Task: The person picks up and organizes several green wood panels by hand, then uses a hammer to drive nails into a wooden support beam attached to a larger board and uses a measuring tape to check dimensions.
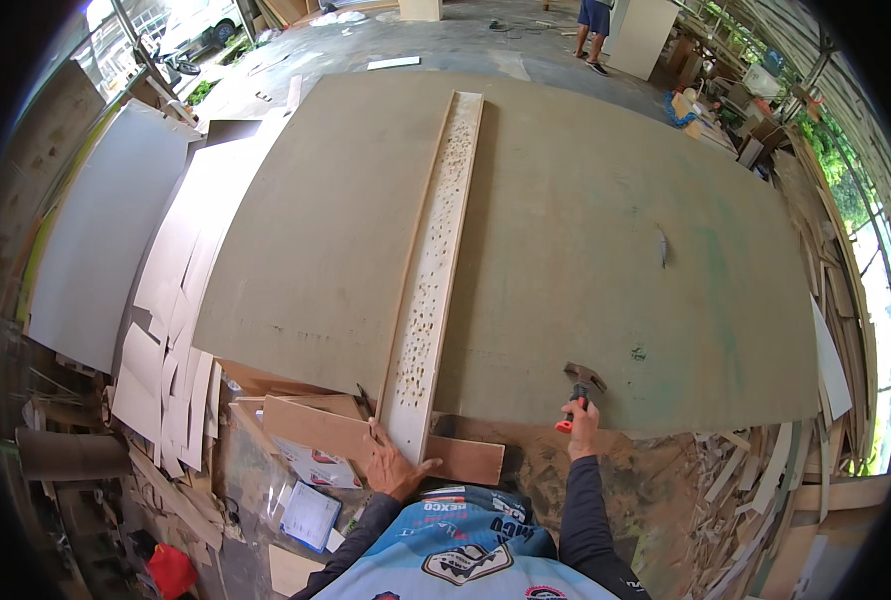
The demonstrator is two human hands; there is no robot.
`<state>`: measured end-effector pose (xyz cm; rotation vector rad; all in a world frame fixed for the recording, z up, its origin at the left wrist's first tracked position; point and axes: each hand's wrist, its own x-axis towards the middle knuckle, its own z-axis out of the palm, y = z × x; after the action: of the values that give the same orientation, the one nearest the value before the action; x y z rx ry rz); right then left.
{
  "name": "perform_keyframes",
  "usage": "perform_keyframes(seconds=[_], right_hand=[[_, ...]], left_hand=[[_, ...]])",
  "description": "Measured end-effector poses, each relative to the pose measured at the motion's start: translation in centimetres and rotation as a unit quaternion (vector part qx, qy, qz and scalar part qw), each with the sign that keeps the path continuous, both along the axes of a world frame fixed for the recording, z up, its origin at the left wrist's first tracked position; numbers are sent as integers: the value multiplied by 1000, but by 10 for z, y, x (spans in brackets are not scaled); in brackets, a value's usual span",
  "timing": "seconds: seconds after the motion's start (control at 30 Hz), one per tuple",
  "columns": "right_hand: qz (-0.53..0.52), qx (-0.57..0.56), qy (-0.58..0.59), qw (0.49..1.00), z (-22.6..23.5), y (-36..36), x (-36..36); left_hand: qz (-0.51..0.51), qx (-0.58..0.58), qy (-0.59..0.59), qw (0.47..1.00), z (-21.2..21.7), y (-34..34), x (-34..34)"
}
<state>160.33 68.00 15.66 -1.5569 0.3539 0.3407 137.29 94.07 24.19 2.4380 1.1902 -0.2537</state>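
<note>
A long, narrow white board lies lengthwise over the big grey-brown table top, its face dotted with many small holes or chips. A thin wooden strip runs along its left edge. At the board's near end, my left hand grips it, fingers at the left edge and thumb toward the right. To the right, my right hand is closed round the black-and-red handle of a claw hammer, whose head is over the table's near edge. A slim dark tool, perhaps a pencil, lies beside my left fingers.
The broad table top carries a small grey sliver. Brown wood pieces and a clipboard with paper sit below its near edge. White sheets are stacked left; wood scraps pile up right. Another person stands far off.
</note>
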Motion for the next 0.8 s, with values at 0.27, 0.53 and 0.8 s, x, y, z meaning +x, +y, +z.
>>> perform_keyframes(seconds=[0.27, 0.53, 0.8], right_hand=[[95, 207, 72, 971, 16, 37, -24], [81, 243, 66, 964, 26, 100, -9], [62, 168, -4, 984, 6, 181, 45]], left_hand=[[-72, -70, 2, 995, -26, 53, -38], [311, -523, -288, 740, -208, 77, -288], [316, -523, -362, 704, -83, -40, -289]])
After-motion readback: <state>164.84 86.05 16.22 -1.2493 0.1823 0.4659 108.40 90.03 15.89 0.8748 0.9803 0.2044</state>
